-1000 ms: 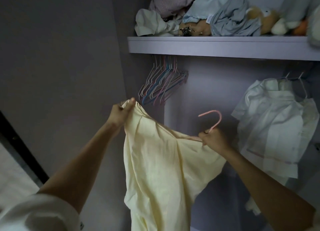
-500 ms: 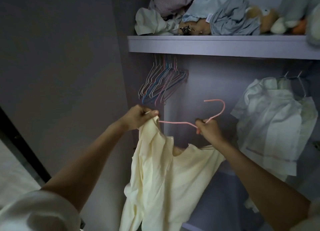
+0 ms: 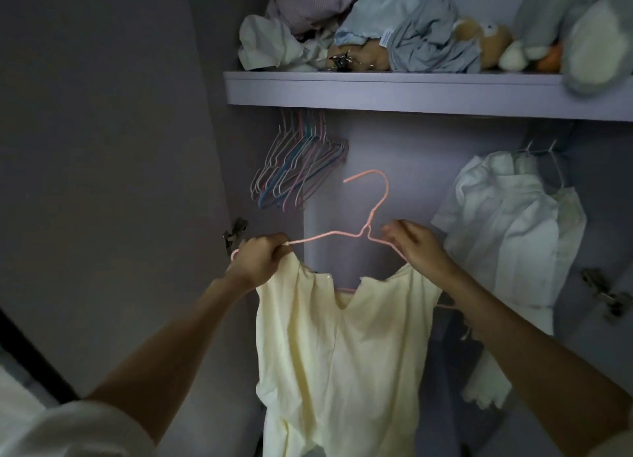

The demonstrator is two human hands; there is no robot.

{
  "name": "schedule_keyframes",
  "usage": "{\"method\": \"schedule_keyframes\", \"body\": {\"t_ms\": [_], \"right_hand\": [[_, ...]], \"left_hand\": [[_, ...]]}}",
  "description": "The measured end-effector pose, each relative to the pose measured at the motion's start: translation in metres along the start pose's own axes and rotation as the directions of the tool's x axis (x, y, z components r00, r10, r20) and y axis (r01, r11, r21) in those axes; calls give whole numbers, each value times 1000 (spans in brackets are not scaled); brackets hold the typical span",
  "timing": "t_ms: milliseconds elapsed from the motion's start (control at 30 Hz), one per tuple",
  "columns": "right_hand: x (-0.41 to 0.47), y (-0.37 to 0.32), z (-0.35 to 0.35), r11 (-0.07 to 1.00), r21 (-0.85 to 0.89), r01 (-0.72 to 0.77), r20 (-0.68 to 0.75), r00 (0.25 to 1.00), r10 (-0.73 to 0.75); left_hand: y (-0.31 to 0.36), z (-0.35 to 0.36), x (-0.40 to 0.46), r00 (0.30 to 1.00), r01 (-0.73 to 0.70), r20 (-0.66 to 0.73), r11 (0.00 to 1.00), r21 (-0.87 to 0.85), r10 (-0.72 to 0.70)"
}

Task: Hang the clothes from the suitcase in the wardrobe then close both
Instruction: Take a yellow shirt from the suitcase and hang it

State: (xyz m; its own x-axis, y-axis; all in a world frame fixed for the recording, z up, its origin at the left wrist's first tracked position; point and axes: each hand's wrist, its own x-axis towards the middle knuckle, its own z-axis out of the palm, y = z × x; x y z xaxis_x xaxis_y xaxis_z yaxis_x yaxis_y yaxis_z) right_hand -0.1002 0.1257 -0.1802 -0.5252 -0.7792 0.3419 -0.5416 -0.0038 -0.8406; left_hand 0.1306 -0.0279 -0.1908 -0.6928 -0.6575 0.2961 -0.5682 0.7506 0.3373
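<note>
Head view: compared with half a second ago, the pink hanger now sits more upright, its hook raised toward the shelf, and the pale yellow garment has been spread across it; the left shoulder, which then hung bunched from one corner, is now drawn out along the left arm of the hanger. The left hand has its fingers curled round the hanger's left end and the cloth there. The right hand pinches the hanger's right arm just above the garment's right shoulder. The garment hangs between the two hands, in front of the open wardrobe, not yet on the rail.

Counted: one pink hanger in hand, one yellow garment, two hands. One bunch of empty hangers hangs under the shelf at left; their number cannot be told. One white garment hangs at right. Crumpled clothes and soft toys lie on the shelf.
</note>
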Motion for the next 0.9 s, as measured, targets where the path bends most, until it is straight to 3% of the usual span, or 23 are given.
{"method": "schedule_keyframes", "body": {"t_ms": [67, 167, 333, 433, 633, 800, 900], "right_hand": [[-13, 20, -17, 956, -294, 0, 52, 999, 16], [-28, 39, -31, 829, -557, -54, 69, 991, 111], [-41, 49, -61, 649, -757, -77, 53, 983, 178], [-50, 53, -74, 655, -744, -136, 23, 973, 229], [-48, 54, -81, 599, -760, -253, -215, 967, 135], [-22, 47, -88, 577, -674, -461, -407, 884, 230], [2, 44, -101, 592, -600, -538, -492, 832, 257]], "left_hand": [[-1, 4, 5, 997, 56, -42, 998, -29, -58], [4, 10, 16, 993, 83, -77, 995, -64, -88], [25, 28, 36, 994, 63, -92, 997, -43, -67], [35, 36, 49, 995, 50, -82, 999, 7, -49], [74, 52, 82, 995, 96, -5, 993, -61, -97], [116, 48, 111, 974, -115, -201, 993, -20, 109], [142, 37, 132, 892, -240, -373, 967, 86, 255]]}}
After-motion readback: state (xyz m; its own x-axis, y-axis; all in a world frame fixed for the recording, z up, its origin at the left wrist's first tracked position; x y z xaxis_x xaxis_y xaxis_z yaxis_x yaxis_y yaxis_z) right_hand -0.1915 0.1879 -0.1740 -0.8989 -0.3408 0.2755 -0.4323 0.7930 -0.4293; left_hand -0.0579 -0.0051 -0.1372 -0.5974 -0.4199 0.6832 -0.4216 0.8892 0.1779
